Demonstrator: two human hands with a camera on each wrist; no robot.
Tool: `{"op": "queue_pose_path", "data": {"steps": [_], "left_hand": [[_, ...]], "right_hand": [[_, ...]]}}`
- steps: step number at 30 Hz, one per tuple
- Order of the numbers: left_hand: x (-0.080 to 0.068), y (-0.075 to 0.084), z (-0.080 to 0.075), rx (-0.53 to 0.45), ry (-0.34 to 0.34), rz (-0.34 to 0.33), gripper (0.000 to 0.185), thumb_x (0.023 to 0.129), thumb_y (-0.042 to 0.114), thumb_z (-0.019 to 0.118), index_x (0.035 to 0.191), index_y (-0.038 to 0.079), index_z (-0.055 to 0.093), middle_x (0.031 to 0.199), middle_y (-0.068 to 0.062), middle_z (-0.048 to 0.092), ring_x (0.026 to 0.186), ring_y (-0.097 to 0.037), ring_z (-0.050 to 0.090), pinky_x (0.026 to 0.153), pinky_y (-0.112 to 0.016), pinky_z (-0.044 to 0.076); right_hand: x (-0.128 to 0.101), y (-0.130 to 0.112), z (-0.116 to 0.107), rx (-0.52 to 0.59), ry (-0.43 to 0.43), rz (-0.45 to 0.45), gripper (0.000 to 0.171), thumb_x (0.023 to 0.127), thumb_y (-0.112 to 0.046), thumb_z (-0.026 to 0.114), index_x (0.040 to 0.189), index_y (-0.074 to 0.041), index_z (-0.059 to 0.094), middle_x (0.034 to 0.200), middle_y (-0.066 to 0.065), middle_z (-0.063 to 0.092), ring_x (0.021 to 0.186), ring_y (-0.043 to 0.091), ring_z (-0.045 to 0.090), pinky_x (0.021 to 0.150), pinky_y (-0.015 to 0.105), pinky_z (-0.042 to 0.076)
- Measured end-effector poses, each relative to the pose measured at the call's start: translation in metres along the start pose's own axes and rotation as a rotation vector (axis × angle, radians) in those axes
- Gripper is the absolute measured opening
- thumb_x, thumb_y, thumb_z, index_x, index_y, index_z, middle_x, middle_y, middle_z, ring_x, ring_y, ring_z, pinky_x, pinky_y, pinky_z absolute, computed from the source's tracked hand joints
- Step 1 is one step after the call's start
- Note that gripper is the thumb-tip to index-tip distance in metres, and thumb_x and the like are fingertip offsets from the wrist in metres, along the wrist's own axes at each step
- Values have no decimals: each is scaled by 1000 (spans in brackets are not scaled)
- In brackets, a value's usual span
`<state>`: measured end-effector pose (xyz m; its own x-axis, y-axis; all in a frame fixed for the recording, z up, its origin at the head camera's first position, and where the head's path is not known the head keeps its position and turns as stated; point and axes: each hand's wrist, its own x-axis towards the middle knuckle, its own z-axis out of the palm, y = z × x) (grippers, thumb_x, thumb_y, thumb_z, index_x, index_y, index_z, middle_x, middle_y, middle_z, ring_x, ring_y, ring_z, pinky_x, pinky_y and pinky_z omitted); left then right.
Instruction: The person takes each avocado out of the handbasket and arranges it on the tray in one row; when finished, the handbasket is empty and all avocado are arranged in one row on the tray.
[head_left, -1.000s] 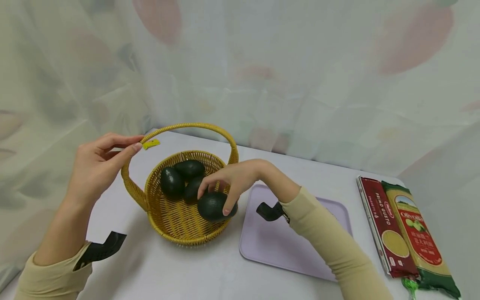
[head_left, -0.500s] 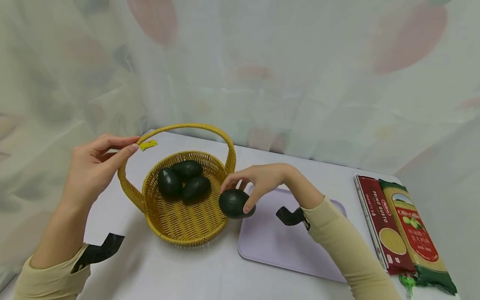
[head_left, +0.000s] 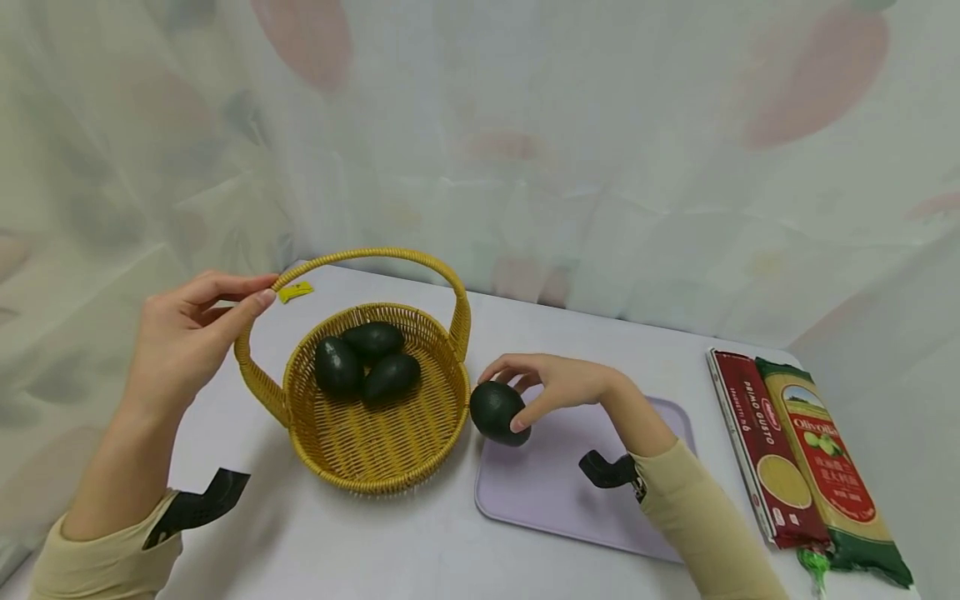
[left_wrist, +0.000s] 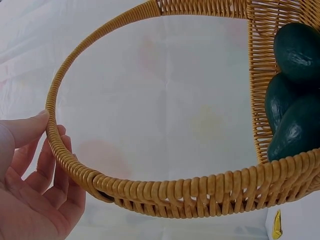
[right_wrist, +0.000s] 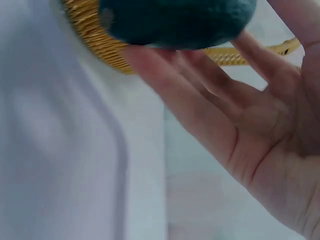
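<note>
My left hand pinches the arched handle of a yellow wicker basket between thumb and fingers; the left wrist view shows that grip on the handle closely. Three dark green avocados lie together in the back left of the basket. Beyond its right rim, my right hand holds another avocado between thumb and fingertips, over the left edge of a pale purple tray. In the right wrist view this held avocado is cut off by the top edge.
At the right lie a dark red spaghetti pack and a green and tan Olivoilà pack, side by side. A small green item lies at their near end. Behind the basket is a small yellow wrapper. A patterned curtain hangs behind the table.
My right hand has lifted an avocado out of the basket and carried it right, past the rim to the tray's left edge. My left hand has kept its hold on the handle.
</note>
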<state>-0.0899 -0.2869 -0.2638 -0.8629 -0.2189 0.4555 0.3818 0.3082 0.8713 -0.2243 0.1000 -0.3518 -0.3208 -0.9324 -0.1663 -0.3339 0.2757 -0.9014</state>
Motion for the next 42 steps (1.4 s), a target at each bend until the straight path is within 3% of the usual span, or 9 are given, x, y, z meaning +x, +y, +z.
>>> {"op": "queue_pose_path", "data": {"steps": [8, 16, 26, 35, 42], "left_hand": [[-1, 0, 0, 36, 5, -1, 20, 86, -3, 70, 105, -8, 71, 104, 2, 72, 79, -8, 70, 68, -12, 50], [-1, 0, 0, 117, 23, -20, 20, 87, 0, 71, 107, -6, 71, 104, 5, 72, 80, -6, 69, 66, -11, 50], [-1, 1, 1, 145, 27, -21, 21, 87, 1, 71, 107, -5, 72, 104, 7, 72, 80, -6, 69, 66, -11, 49], [-1, 1, 1, 173, 31, -18, 21, 88, 1, 71, 107, -5, 72, 103, 8, 72, 80, -5, 68, 65, -11, 49], [0, 1, 1, 110, 27, -20, 20, 87, 0, 71, 106, -6, 72, 103, 5, 72, 81, -6, 68, 65, -12, 49]], "right_hand": [[-13, 35, 19, 325, 254, 217, 60, 82, -16, 80, 135, -20, 51, 125, 16, 52, 100, 29, 64, 81, 53, 54], [-13, 57, 31, 414, 500, 323, 64, 81, -21, 81, 135, -13, 48, 121, 20, 52, 95, 27, 65, 78, 44, 57], [-12, 65, 35, 395, 609, 379, 63, 83, -24, 79, 135, -8, 47, 117, 17, 62, 94, 22, 66, 79, 40, 57], [-9, 67, 38, 263, 674, 466, 63, 82, -41, 78, 131, -11, 52, 109, 12, 63, 83, 19, 62, 71, 35, 58], [-6, 65, 40, 179, 725, 499, 62, 81, -49, 77, 127, -11, 57, 115, 12, 57, 82, 20, 62, 67, 33, 58]]}}
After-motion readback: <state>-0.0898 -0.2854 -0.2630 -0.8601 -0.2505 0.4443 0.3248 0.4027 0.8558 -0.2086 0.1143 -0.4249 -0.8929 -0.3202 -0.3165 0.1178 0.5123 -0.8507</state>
